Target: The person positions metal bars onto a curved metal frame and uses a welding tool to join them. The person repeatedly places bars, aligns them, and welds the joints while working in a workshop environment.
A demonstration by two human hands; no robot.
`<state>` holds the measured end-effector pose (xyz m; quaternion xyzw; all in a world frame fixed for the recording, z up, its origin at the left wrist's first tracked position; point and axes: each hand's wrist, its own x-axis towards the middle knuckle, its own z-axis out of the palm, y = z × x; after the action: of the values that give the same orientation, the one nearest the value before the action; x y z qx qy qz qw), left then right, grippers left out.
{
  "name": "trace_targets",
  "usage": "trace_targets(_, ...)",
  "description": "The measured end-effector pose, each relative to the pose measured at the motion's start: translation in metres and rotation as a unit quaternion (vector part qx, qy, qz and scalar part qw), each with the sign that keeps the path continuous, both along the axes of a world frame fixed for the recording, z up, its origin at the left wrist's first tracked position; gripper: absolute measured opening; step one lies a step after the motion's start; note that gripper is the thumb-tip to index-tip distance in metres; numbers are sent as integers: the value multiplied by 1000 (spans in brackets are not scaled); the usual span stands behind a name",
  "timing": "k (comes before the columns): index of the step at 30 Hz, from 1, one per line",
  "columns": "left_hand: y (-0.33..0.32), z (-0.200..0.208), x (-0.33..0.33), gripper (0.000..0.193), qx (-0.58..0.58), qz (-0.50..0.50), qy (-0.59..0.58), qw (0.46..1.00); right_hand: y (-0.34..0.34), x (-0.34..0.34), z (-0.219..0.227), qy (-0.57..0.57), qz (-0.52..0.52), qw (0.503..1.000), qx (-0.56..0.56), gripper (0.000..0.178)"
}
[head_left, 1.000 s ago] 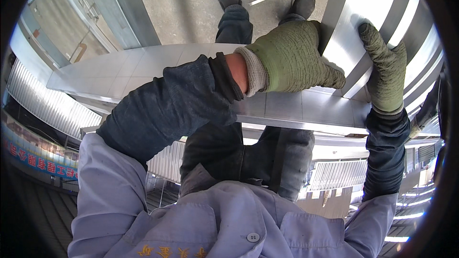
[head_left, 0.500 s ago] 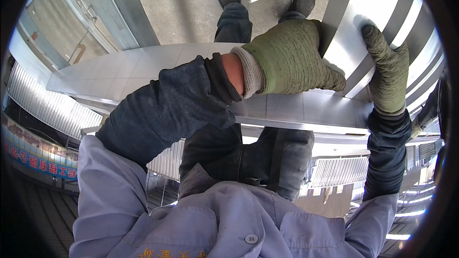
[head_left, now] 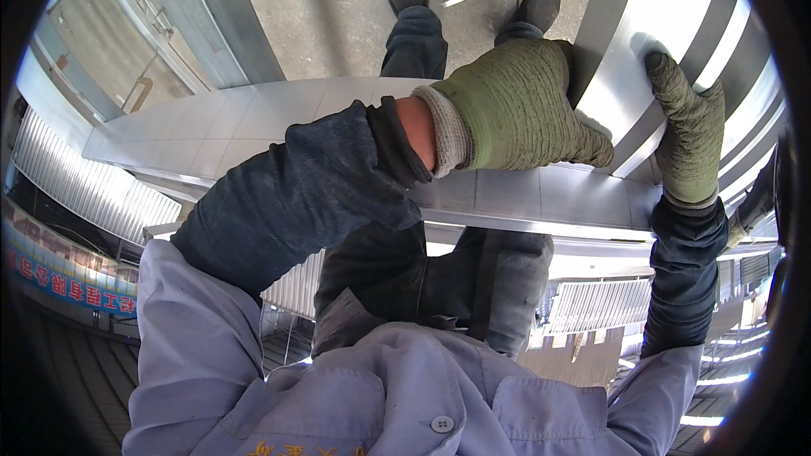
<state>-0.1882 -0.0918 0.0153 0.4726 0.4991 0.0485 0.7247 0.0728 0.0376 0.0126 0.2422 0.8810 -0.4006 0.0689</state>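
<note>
At the right of the pale bench (head_left: 253,110), metal profiles (head_left: 646,17) are seen. Contact by the left hand (head_left: 515,110) and the right hand (head_left: 688,139) is made, release not yet; the right thumb (head_left: 661,73) is spread, but, fingers being partly hidden, neither grip can be told.

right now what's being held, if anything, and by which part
Contact is on the silver metal piece near its closer end: left hand at its left side, right hand at its right. A firm grip cannot be told.
</note>
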Motion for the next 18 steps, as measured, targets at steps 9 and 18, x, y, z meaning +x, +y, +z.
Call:
trace_targets(9,10,7,-8,92,-50,0,-32,998,-5,-1,4,25,-198,943,-266,86)
trace_targets(18,-16,-10,6,58,47,53,-1,997,-6,-1,6,12,-131,979,-155,92)
